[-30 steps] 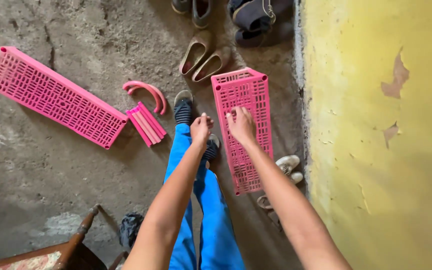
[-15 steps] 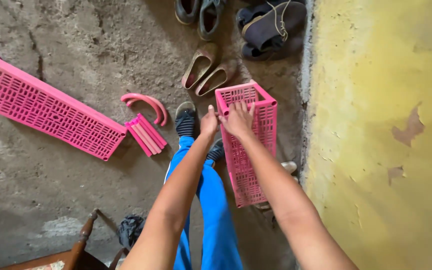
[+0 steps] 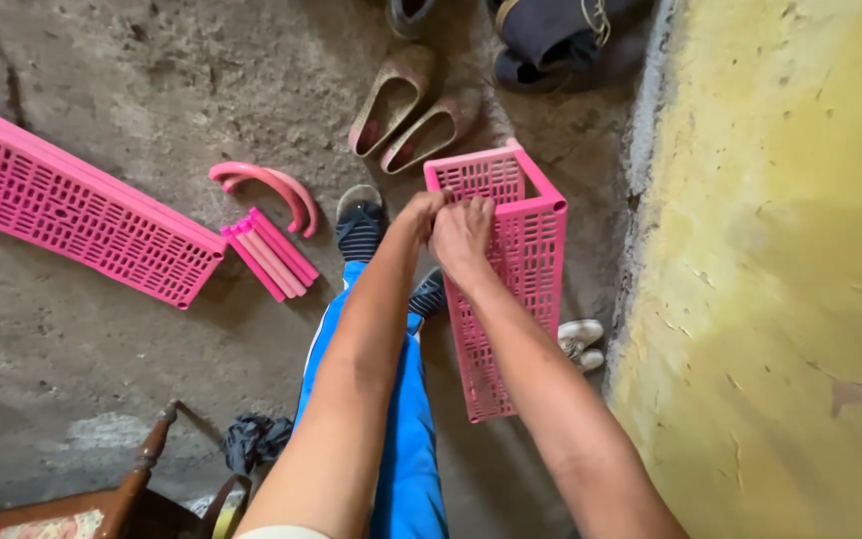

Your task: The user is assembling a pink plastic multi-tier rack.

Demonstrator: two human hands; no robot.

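My left hand (image 3: 421,212) and my right hand (image 3: 461,235) meet at the near top edge of the pink slatted rack (image 3: 511,289), touching each other there. The right grip is curled over that edge, fingers folded down onto the plastic and pinching it. The left grip is bunched against the rack's corner at about 9 o'clock of the right hand; whether its fingers truly pinch the rim or only press on it, I cannot tell.

The rack stands tilted on the concrete floor (image 3: 102,339), running from 12 o'clock down toward 6 o'clock, just beside the yellow wall (image 3: 780,299) at 3 o'clock. At its lower end, near 4 o'clock, a pair of small white shoes (image 3: 579,342) peeks out from behind it.

Below my arms are my blue trousers (image 3: 406,449) and my striped sandals (image 3: 360,222), at 8 o'clock of the hands.

Farther out at 9 o'clock lie a bundle of straight pink bars (image 3: 271,253) and two curved pink pieces (image 3: 269,185), with a long pink slatted panel (image 3: 72,210) flat on the floor beyond them. At 12 o'clock sits a pair of brown slippers (image 3: 406,110), with dark shoes (image 3: 551,40) behind. At 7 o'clock, a wooden chair (image 3: 142,479) and a dark cloth (image 3: 256,439).
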